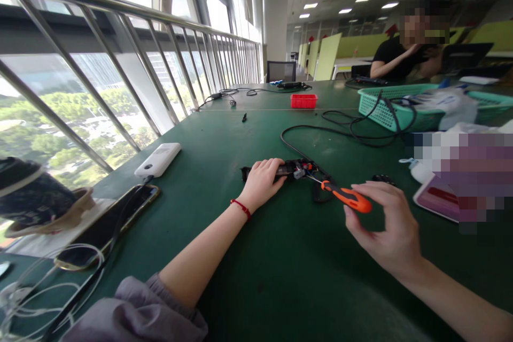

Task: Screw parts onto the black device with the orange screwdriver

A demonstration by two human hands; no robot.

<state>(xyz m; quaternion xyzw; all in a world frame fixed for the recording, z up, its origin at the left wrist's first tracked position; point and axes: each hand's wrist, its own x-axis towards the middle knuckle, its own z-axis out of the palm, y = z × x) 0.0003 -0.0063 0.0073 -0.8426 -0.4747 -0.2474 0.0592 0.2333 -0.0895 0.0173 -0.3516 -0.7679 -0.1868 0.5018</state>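
Observation:
My left hand (264, 179), with a red cord bracelet at the wrist, presses down around a long black device (286, 169) on the green table. The device's right part is opened up and shows wires and small red and grey parts inside. A black cable runs from that end. In my right hand (390, 224), the thumb and fingertips pinch the rear of an orange and black screwdriver (347, 196). Its thin shaft points left, with the tip at the wired part of the device; exact contact is too small to tell. A dark piece (320, 192) lies just below the shaft.
Green baskets (380, 109) with cables and plastic bags stand at the right, near a pink-and-white box (436, 197). A small red tray (303, 101) sits farther back. Leftward are a white power bank (158, 160), a phone (108, 227) and cables. Another person (401, 59) sits opposite.

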